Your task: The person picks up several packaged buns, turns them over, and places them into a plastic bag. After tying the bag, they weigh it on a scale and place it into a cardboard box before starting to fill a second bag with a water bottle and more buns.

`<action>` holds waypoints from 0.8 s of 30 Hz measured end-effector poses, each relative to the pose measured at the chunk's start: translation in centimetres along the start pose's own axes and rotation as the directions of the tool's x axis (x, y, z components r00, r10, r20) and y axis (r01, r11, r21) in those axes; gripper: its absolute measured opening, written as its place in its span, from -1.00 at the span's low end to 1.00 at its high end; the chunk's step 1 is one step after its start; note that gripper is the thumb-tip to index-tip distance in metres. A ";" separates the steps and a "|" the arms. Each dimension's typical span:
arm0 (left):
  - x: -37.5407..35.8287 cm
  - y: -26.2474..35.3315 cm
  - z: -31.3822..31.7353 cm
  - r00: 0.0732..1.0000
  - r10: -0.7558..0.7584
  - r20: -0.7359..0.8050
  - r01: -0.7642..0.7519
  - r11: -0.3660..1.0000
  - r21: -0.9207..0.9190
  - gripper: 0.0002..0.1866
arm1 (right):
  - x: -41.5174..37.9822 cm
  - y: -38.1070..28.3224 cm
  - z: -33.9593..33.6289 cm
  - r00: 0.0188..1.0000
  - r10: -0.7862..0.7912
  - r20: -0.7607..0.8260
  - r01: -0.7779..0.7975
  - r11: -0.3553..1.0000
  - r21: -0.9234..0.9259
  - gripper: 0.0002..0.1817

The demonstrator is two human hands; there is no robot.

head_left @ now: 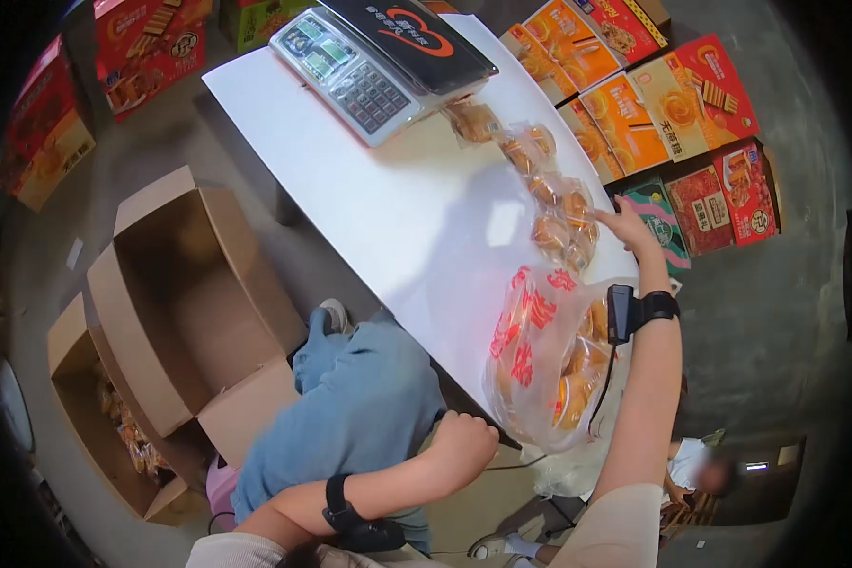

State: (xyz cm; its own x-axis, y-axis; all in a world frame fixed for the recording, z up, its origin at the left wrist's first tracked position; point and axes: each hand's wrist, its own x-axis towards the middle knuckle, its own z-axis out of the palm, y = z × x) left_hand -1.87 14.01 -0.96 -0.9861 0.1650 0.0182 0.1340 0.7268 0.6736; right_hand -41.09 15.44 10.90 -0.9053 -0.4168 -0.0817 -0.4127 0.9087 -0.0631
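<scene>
My right hand point(627, 227) is over the right edge of the white table point(350, 204), fingers apart and holding nothing. Its fingertips are close to a row of individually wrapped buns point(547, 187). Below that hand, a clear plastic bag with red print point(530, 350) stands at the near end of the table with wrapped orange-yellow packets inside. My left hand point(464, 452) is closed in a fist by the table's near corner, left of the bag, and nothing shows in it. Both wrists wear black straps.
A digital scale point(350, 80) sits at the table's far end. Colourful boxes point(625, 118) line its right side. Open cartons point(194, 284) are on the floor at left, one with wrapped items. Blue-jeaned legs point(350, 398) are beside the table. Another person point(691, 464) is at lower right.
</scene>
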 end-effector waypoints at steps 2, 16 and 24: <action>-0.3 -1.1 -0.7 0.994 -0.008 -0.108 0.013 0.999 0.045 -0.72 | 2.4 2.0 1.8 0.984 -0.174 -0.040 0.176 0.982 0.072 0.17; -1.8 -6.4 -8.7 0.871 -0.185 -0.456 0.038 0.949 -0.314 -0.77 | 6.7 3.3 11.8 0.951 0.060 -0.305 -0.072 0.997 -0.029 0.14; -1.7 -5.3 -7.5 0.866 -0.133 -0.482 0.008 0.968 -0.252 -0.80 | 2.0 -3.6 6.9 0.931 -0.145 -0.336 0.025 0.941 -0.338 -0.01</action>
State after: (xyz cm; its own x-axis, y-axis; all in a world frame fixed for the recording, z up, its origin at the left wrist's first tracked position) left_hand -1.67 4.94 0.99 -0.9189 -0.2753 0.2827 0.0973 0.5362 0.8385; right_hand -40.69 11.14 4.07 -0.8164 -0.5119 0.2674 -0.4448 0.8526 0.2743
